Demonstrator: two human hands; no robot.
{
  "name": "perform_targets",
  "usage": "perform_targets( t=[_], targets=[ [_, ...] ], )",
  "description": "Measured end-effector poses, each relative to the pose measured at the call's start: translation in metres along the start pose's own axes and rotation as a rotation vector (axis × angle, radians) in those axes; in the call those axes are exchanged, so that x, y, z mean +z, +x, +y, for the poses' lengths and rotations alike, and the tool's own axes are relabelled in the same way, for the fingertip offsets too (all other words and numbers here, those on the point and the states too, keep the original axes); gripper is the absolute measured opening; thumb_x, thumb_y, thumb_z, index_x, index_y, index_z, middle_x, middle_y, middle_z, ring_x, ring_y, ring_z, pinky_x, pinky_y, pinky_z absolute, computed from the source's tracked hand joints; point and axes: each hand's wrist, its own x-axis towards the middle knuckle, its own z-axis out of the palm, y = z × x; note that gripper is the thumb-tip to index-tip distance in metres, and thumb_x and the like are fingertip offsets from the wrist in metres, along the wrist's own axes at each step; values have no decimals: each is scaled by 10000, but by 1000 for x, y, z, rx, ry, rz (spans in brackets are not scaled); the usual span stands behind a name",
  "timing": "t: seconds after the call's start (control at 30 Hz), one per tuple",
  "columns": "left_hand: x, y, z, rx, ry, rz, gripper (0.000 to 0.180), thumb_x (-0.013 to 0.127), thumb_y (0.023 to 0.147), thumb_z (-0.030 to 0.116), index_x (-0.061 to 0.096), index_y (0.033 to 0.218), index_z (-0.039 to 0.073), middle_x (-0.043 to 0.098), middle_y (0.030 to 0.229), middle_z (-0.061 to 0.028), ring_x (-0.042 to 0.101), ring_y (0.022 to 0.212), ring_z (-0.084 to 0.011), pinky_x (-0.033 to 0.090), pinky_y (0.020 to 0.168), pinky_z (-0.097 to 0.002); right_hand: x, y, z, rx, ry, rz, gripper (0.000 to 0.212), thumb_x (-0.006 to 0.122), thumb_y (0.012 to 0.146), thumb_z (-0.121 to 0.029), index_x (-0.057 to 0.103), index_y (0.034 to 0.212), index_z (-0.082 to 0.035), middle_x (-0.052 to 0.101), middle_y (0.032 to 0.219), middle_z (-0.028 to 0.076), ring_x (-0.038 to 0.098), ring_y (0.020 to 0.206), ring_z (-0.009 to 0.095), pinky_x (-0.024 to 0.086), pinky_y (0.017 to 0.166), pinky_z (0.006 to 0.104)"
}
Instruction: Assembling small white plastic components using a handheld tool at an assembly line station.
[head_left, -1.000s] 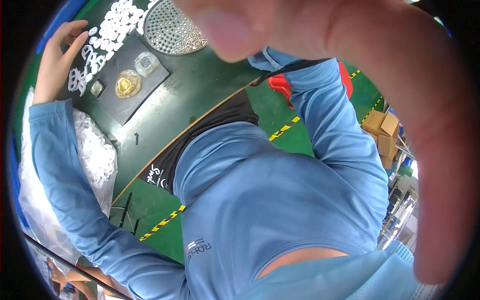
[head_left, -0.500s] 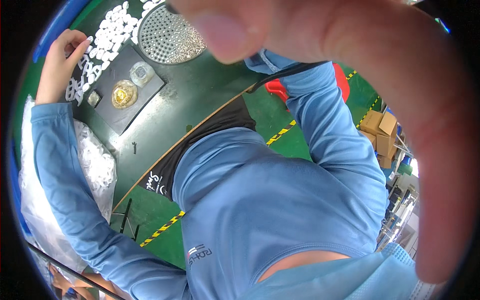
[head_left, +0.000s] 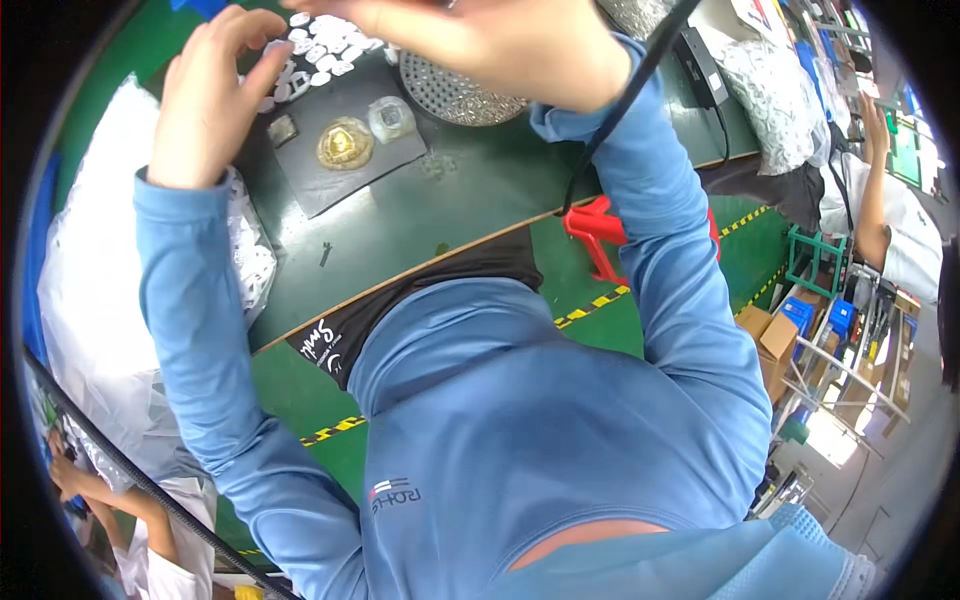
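Observation:
My left hand (head_left: 208, 105) is over the far left of the green table, fingers curled and thumb bent toward the index finger. A small white plastic piece seems to sit at its fingertips, beside a spread of white plastic pieces (head_left: 325, 50). Over a round grey perforated tray (head_left: 432, 88) of small metal parts reaches my right hand (head_left: 520, 45); it is blurred, and its fingers run past the top edge. Between the hands lies a dark square mat (head_left: 310, 185), bearing a yellowish round lump (head_left: 345, 145) and a clear round one (head_left: 390, 120).
A big clear bag (head_left: 100, 280) of white parts stands left of my forearm. Another bag (head_left: 770, 100) lies on the right of the table. A black cable (head_left: 640, 85) crosses my right wrist. A red stool (head_left: 600, 235) is under the table edge. Other people work at both sides.
The view has shifted, so table things sit further right. A large hand close to the lens is gone; whose it was cannot be told. My right hand now shows over the tray.

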Motion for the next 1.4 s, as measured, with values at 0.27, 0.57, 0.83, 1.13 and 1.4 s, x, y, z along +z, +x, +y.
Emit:
perform_targets(
  t=[0.27,0.57,0.83,1.13,1.4],
  targets=[
    [5,-23,-21,-196,-286,34,170,700,959,116,699,1068,-14,653,923,-42,592,865,-145,481,811,-287,74,7,44,-224,-26,147,134,631,856,-98,638,982,-54,635,913,122,649,896,341,547,752,452],
    [5,-26,-19,-187,-269,-7,180,699,963,118,694,1080,-19,656,922,-34,573,833,-133,473,792,-279,94,25,67,-205,158,-25,149,655,898,-186,705,968,-64,673,933,167,669,928,378,534,801,480],
    [9,-29,-24,-186,-298,-25,179,697,962,113,693,1084,-19,664,913,-40,568,834,-128,471,791,-278,67,2,47,-112,638,100,197,794,851,-121,661,966,-31,620,795,101,613,689,212,497,632,335],
    [9,-33,-28,-239,-263,-69,198,692,980,146,699,1116,1,690,944,-24,582,870,-116,472,809,-267,74,-29,44,-83,711,-87,184,783,848,-113,657,952,-30,602,785,100,613,721,249,503,683,355],
    [10,-33,-35,-217,-244,-110,208,679,993,147,694,1133,-6,694,962,-28,584,877,-110,475,813,-264,69,-43,42,-444,-127,-12,177,761,860,-110,687,1000,-31,645,893,129,642,849,337,528,778,404]
  ],
)
